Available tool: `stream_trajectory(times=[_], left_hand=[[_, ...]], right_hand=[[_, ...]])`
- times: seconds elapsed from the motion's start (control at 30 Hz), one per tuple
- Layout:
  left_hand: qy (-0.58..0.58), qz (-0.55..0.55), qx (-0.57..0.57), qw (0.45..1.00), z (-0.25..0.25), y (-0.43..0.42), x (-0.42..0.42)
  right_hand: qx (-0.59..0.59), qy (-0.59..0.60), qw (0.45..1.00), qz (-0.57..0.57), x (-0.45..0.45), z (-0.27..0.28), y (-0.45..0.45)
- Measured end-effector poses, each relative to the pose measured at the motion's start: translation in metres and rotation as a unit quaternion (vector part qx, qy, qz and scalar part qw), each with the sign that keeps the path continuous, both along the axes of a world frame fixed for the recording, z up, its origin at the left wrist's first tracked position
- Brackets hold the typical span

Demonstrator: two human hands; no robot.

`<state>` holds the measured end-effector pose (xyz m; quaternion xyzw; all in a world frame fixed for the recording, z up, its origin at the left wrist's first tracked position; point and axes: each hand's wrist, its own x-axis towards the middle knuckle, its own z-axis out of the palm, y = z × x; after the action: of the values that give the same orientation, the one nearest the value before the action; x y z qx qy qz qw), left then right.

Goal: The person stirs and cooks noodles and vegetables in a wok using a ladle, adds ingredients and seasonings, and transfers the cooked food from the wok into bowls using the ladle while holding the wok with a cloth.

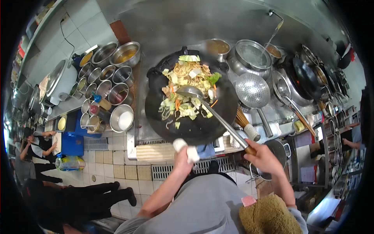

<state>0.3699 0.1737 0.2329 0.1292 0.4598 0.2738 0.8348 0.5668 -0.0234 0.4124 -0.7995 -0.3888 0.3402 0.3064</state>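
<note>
A large black wok (187, 130) sits on the stove, with noodles, cabbage, carrot strips and other vegetables (191, 78) heaped in it. My left hand (184, 160) is closed round a white cloth (187, 150) at the wok's near edge; the wok's handle is hidden there. With its fingers wrapped round the wooden handle end, my right hand (265, 156) holds a long metal ladle (224, 121). The ladle's bowl rests over the food near the middle of the wok.
Metal bowls and containers (121, 117) stand to the left. Right of the wok are a perforated strainer (253, 90), a bamboo brush (251, 132) and a lidded pot (253, 54). People in dark clothes (74, 199) are at the lower left.
</note>
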Motion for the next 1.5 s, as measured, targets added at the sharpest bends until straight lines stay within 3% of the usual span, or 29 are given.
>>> stream_trajectory(times=[0.03,0.1,0.2,0.23,0.3,0.37,0.43,0.5,0.57,0.6,0.7,0.77,0.9,0.97,1.03,1.1,1.2,1.23,1.3,1.37,1.43,1.5], left_hand=[[-0.018,-0.015,-0.007,1.0,0.022,0.012,0.009],[-0.025,-0.034,-0.001,0.999,0.031,0.038,0.035],[-0.044,-0.05,0.071,0.995,-0.015,0.043,0.047],[0.015,-0.056,0.057,0.997,-0.02,0.026,0.038],[-0.006,0.01,0.01,1.0,-0.011,-0.009,0.02],[-0.061,-0.05,0.013,0.997,-0.033,-0.013,-0.006],[-0.032,-0.046,-0.032,0.998,0.013,-0.003,0.006],[0.002,-0.039,-0.038,0.999,0.046,0.023,0.031],[-0.026,-0.065,0.001,0.998,0.025,0.043,0.05],[-0.08,-0.061,0.019,0.995,-0.01,0.046,0.051],[-0.002,-0.013,-0.025,1.0,-0.012,-0.004,0.032],[-0.034,-0.062,-0.002,0.998,-0.027,-0.021,-0.001],[-0.034,-0.047,-0.052,0.997,0.033,0.009,0.018],[-0.038,-0.076,-0.04,0.996,0.03,0.04,0.041],[-0.044,-0.066,-0.001,0.997,0.007,0.053,0.057],[-0.038,-0.044,0.024,0.998,-0.026,0.037,0.053],[-0.02,-0.018,0.03,0.999,-0.036,-0.013,0.015],[-0.013,-0.054,0.015,0.998,-0.019,-0.014,0.006],[-0.04,-0.026,0.002,0.999,0.003,0.0,0.01],[-0.071,-0.049,0.001,0.996,-0.029,0.05,0.032],[-0.078,-0.056,-0.016,0.995,-0.024,0.081,0.059],[-0.096,-0.068,-0.001,0.993,-0.042,0.098,0.072]], right_hand=[[0.013,0.034,0.999,0.004,0.003,0.001,0.001],[-0.018,-0.019,0.999,0.035,0.011,-0.003,0.008],[0.006,-0.103,0.994,0.019,0.012,-0.031,0.021],[0.021,-0.167,0.985,0.025,0.008,-0.039,0.021],[0.006,-0.177,0.984,0.025,0.002,-0.033,0.016],[0.016,-0.089,0.996,0.015,0.004,-0.009,0.006],[-0.012,-0.021,1.0,0.013,0.001,0.017,-0.004],[-0.011,0.009,1.0,0.026,0.01,0.005,-0.008],[-0.021,-0.047,0.998,0.04,0.015,-0.007,0.003],[-0.026,-0.075,0.996,0.047,0.016,-0.014,0.008],[0.013,-0.187,0.982,0.019,0.005,-0.035,0.01],[-0.005,-0.155,0.988,0.016,0.002,-0.017,0.006],[0.002,-0.014,1.0,0.009,0.004,0.011,-0.016],[-0.054,-0.038,0.997,0.039,0.008,0.013,-0.011],[-0.032,-0.112,0.992,0.044,0.009,-0.002,0.001],[-0.006,-0.169,0.985,0.037,0.008,-0.021,0.01],[0.007,-0.222,0.975,0.025,0.0,-0.031,0.005],[0.006,-0.199,0.98,0.021,0.003,-0.018,0.002],[-0.011,-0.133,0.991,0.019,-0.004,0.014,-0.019],[-0.034,-0.107,0.994,0.007,-0.008,0.037,-0.032],[-0.023,-0.086,0.996,0.005,-0.008,0.04,-0.041],[-0.031,-0.14,0.989,0.026,-0.002,0.024,-0.035]])
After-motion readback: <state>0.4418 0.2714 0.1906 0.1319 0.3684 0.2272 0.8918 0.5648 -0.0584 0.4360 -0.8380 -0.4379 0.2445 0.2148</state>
